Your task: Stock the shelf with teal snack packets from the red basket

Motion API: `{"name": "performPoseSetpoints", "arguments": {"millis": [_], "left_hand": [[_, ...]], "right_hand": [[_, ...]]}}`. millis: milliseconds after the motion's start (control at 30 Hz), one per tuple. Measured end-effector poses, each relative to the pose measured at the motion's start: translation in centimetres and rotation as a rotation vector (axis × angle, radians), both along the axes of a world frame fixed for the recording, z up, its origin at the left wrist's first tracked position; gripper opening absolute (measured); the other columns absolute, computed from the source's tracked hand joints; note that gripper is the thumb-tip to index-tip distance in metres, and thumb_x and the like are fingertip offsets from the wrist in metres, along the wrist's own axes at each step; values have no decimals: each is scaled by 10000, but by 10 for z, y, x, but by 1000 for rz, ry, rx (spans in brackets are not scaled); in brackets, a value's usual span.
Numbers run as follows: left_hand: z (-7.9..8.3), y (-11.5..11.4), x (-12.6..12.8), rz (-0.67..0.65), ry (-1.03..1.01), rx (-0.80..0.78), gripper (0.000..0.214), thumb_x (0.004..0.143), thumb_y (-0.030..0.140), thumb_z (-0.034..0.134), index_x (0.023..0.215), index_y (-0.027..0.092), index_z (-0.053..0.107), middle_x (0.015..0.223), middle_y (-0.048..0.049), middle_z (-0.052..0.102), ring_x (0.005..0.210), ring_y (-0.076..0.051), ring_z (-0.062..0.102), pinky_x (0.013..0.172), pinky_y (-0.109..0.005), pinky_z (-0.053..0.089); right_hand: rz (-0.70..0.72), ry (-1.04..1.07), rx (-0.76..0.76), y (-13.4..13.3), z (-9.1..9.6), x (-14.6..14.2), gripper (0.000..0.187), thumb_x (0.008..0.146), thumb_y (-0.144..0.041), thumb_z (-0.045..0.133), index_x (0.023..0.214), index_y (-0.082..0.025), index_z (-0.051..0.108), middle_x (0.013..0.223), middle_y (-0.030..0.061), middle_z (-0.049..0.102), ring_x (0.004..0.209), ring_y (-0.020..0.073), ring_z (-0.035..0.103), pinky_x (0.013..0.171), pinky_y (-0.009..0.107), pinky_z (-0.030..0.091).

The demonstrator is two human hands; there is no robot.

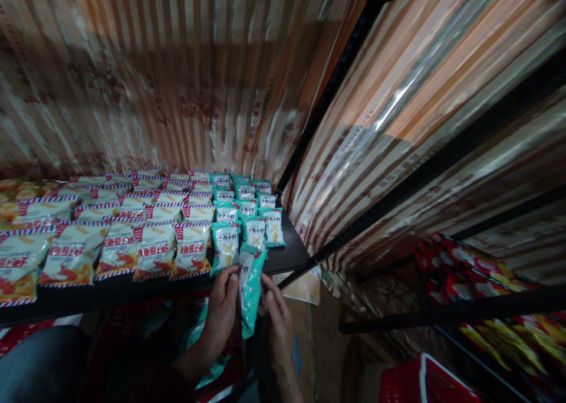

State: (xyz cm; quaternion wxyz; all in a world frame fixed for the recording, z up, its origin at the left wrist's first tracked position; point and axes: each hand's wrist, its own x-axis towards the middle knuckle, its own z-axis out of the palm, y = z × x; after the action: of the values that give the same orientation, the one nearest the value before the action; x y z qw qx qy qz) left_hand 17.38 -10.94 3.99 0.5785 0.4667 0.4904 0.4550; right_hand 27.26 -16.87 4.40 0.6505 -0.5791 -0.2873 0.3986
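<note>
Striped sheeting (186,96) is hanging behind everything here, and more of it is running down the right side past a black post (327,90). A black shelf (294,246) is carrying loads of snacks: white bags (152,249) are filling most of it in rows, and teal bags (225,243) are standing in rows at the right end.

Both hands are working on one pack. The left hand (223,308) is pinching the held bag (251,297) by its left edge, and the right hand (277,320) is holding the right edge, so each grip is closing on it. That bag, also teal, is leaning a little just in front of the shelf's front edge and is partly blocking the teal ones behind.

More teal packs (216,370) are lying lower down by the left forearm, though it's pretty dark there. Off to the right, a red basket (400,385) with a white handle is sitting on the floor side, and red packs (464,267) and yellow packs (504,344) are filling another rack (398,320).
</note>
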Motion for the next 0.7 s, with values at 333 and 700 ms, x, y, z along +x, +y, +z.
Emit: {"name": "performPoseSetpoints", "arguments": {"millis": [333, 700], "left_hand": [[-4, -6, -6, -144, -365, -209, 594, 769, 599, 545, 1141, 145, 635, 1159, -115, 663, 1198, -305, 530, 1042, -430, 386], [-1, -17, -45, -164, -118, -113, 363, 629, 319, 733, 979, 240, 680, 1153, -92, 647, 1290, -352, 424, 1046, -445, 396]], "right_hand": [[14, -401, 98, -6, 0, -2, 311, 844, -430, 555, 1060, -252, 691, 1168, 65, 635, 1147, 229, 534, 999, 363, 407], [43, -521, 108, -11, 16, -15, 273, 858, -404, 536, 1013, -264, 711, 1124, 75, 640, 1082, 224, 572, 930, 348, 463]]}}
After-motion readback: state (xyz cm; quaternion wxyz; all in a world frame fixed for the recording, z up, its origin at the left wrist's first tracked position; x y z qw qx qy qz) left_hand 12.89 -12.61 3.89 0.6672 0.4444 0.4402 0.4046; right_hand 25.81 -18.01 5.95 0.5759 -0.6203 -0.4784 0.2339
